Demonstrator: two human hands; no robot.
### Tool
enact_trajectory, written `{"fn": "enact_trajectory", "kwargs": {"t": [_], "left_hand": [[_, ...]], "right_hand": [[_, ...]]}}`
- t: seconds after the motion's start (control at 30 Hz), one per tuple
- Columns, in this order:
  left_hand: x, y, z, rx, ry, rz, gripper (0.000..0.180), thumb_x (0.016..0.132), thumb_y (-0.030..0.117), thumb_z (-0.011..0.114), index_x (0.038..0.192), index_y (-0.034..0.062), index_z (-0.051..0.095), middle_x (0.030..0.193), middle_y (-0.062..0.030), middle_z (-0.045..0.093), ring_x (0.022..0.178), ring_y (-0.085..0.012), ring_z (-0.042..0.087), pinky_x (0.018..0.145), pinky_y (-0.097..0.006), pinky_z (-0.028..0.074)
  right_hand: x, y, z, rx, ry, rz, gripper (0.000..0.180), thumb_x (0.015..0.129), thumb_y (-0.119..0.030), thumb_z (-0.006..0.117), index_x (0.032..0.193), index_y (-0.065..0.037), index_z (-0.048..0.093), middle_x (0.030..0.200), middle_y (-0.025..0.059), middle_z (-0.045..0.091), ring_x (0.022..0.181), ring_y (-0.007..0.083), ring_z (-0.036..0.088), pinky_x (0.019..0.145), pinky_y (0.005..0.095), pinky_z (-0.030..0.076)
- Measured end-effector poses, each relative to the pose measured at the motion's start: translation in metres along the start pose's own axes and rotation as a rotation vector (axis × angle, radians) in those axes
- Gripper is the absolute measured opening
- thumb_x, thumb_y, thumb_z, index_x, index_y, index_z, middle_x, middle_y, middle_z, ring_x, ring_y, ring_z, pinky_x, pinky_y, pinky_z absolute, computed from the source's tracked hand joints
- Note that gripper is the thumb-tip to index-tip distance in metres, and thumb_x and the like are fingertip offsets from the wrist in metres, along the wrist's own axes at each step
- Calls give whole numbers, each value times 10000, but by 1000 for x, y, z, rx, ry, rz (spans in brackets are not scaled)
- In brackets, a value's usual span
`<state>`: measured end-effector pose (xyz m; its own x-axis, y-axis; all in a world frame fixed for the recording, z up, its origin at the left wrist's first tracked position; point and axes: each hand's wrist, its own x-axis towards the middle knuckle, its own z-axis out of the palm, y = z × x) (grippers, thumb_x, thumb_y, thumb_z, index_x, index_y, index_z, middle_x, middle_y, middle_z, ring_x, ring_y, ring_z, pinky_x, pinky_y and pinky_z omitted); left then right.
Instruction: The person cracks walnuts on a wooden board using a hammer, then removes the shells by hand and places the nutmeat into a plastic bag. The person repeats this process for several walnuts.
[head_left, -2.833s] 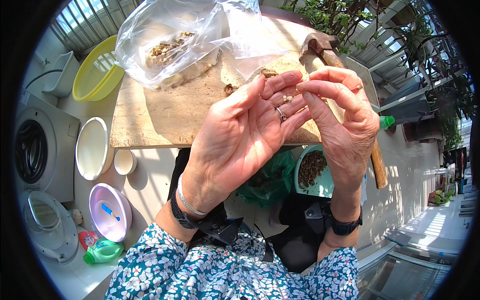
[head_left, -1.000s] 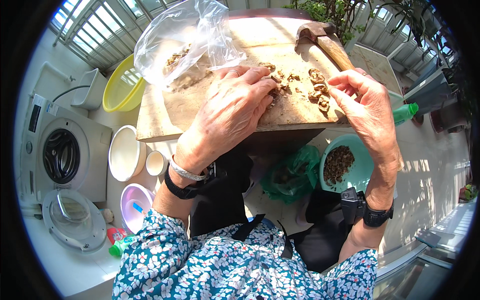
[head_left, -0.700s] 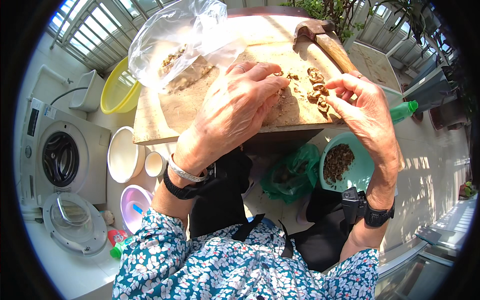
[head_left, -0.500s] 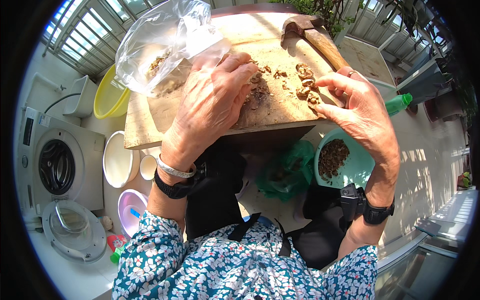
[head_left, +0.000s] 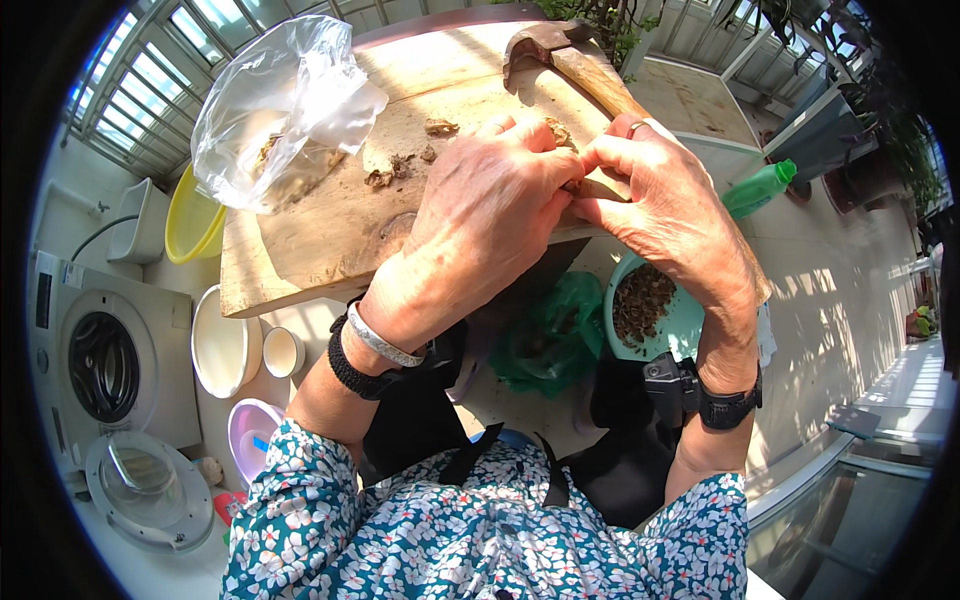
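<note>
Over the near right part of a thick wooden board (head_left: 300, 255), both hands meet fingertip to fingertip. My left hand (head_left: 490, 190) is closed in a pinch on a small brown walnut piece (head_left: 573, 186), mostly hidden by the fingers. My right hand (head_left: 655, 205) pinches at the same piece from the other side. Brown walnut shell bits (head_left: 385, 172) lie on the board left of my left hand; another fragment (head_left: 440, 127) rests farther back. Beyond my right hand lies a hammer (head_left: 590, 80), its wooden handle pointing toward me.
A clear plastic bag (head_left: 285, 110) with brown pieces stands on the board's left. Below the board are a turquoise basin (head_left: 685, 335) of shells and a green plastic bag (head_left: 550, 340). Left are a yellow basin (head_left: 190, 225), a white bucket (head_left: 222, 345) and a washing machine (head_left: 120, 340).
My left hand has moved right and my right hand slightly left, so they now meet at the walnut piece. The board and its surroundings have shifted left in view.
</note>
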<state>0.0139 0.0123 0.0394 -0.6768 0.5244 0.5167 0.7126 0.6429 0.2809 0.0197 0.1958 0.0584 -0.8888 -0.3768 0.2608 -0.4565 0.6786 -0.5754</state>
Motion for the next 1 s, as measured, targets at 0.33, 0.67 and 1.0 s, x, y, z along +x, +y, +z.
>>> {"fn": "enact_trajectory", "kwargs": {"t": [0.33,0.67,1.0], "left_hand": [[-7,-3,7,-183,101,-166,206,753,32,677,951,79,704,895,-81,646,816,-283,636,701,-353,499],[-4,-8,11,-157,232,16,127,711,31,696,813,96,657,829,-53,598,851,-282,567,711,-376,460],[-10,-11,9,-223,237,-92,136,734,-3,693,844,46,629,770,-73,658,720,-237,654,637,-308,501]], "right_hand": [[-1,9,8,88,43,-56,181,755,-68,672,917,10,653,921,138,561,895,292,577,778,377,466],[0,2,13,386,62,87,150,826,-68,603,935,35,617,781,123,613,703,201,599,653,316,487],[4,-7,10,651,-41,187,154,851,-37,661,994,-9,610,831,9,611,758,70,571,673,217,482]]}}
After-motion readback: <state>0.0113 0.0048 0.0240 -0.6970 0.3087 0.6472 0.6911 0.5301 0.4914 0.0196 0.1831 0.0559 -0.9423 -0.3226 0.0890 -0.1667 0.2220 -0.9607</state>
